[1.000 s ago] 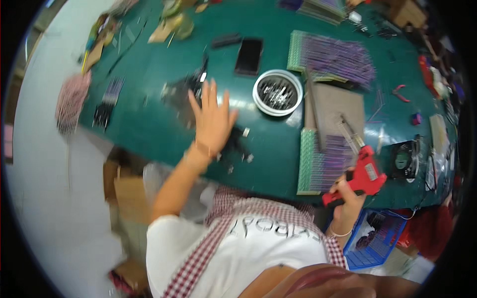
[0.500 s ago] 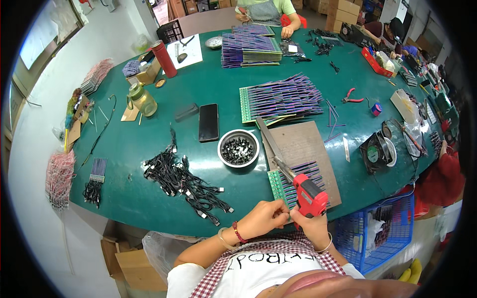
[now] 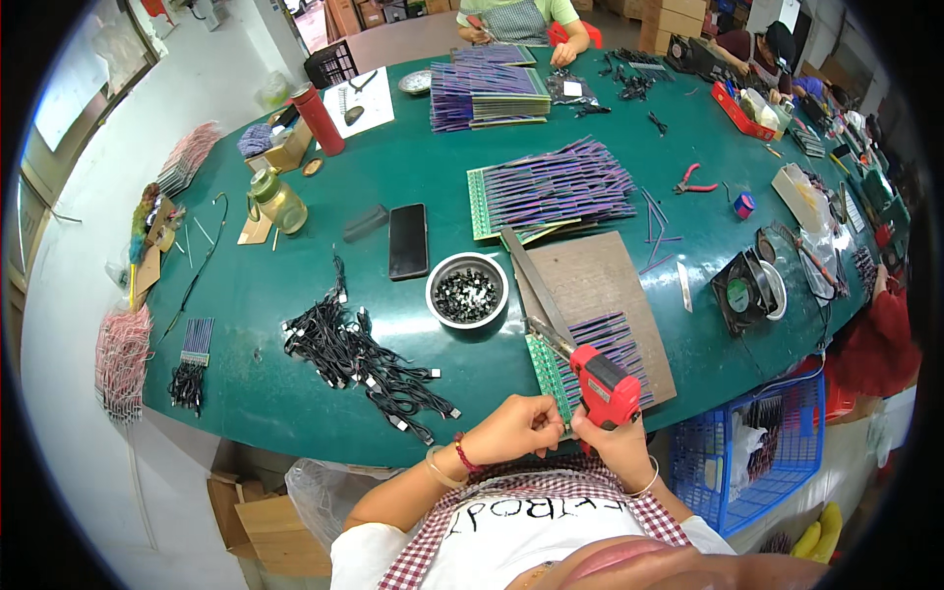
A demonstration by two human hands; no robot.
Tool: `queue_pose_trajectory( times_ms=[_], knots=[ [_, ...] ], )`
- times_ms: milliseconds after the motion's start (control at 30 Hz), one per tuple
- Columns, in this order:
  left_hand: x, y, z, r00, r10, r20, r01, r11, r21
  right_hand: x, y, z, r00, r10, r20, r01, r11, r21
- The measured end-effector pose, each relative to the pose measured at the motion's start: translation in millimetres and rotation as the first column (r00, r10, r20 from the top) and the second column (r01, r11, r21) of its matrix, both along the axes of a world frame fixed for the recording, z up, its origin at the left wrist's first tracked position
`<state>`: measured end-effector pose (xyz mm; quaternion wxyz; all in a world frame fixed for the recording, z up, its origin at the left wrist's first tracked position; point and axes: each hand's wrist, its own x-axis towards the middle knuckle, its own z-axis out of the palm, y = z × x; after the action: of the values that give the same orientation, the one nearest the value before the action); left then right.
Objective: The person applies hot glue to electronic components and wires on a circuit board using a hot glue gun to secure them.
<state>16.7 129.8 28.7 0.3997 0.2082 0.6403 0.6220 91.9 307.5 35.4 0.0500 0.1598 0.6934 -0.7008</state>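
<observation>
My right hand point(image 3: 618, 442) is wrapped round a red-and-black soldering gun point(image 3: 605, 385). The gun's thin metal tip slants up and left over a green circuit board panel point(image 3: 549, 376). Purple and black wires point(image 3: 612, 339) fan out from the panel's right side. Close by the panel's near end, my left hand point(image 3: 516, 429) is closed with fingertips pinched; anything between them is too small to make out. Under the panel lies a brown board point(image 3: 595, 275), with a flat metal bar point(image 3: 534, 280) along its left side.
A white-rimmed bowl point(image 3: 430, 297) of small black-and-metal parts stands left of the board, beside a phone point(image 3: 408, 242) and a heap of black USB cables point(image 3: 339, 344). Wired panels point(image 3: 560, 192) are stacked beyond. A fan point(image 3: 739, 298) stands right; another person point(image 3: 521, 25) works across the table.
The soldering gun has tipped slightly left, and its tip has moved from beside the metal bar toward the panel's far left corner. My left hand stays almost where it was.
</observation>
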Motion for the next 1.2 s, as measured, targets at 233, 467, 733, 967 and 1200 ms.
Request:
queue_pose_trajectory(
  times_ms=[233,467,733,967,1200],
  knots=[
    [-53.2,-17.5,-31.3,0.974,0.158,0.163,-0.147,0.986,-0.081,-9.2,23.0,17.5,0.964,-0.166,-0.206,0.149,0.984,-0.100],
    [-98.3,-17.9,-51.8,0.957,0.251,0.145,-0.221,0.956,-0.193,-1.9,51.5,-7.9,0.979,-0.144,-0.142,0.128,0.985,-0.115],
    [-114.0,-13.5,-61.6,0.971,0.181,0.159,-0.147,0.968,-0.203,-1.4,35.3,-9.1,0.989,-0.142,-0.046,0.137,0.986,-0.096],
    [-120.9,-13.4,-61.0,0.972,0.162,0.171,-0.132,0.976,-0.173,-5.4,31.4,-13.0,0.996,-0.092,0.017,0.091,0.994,0.057],
    [-122.5,-12.9,-64.2,0.968,0.165,0.191,-0.131,0.975,-0.179,-6.6,27.6,-15.8,0.995,-0.093,0.032,0.090,0.992,0.090]
  ],
)
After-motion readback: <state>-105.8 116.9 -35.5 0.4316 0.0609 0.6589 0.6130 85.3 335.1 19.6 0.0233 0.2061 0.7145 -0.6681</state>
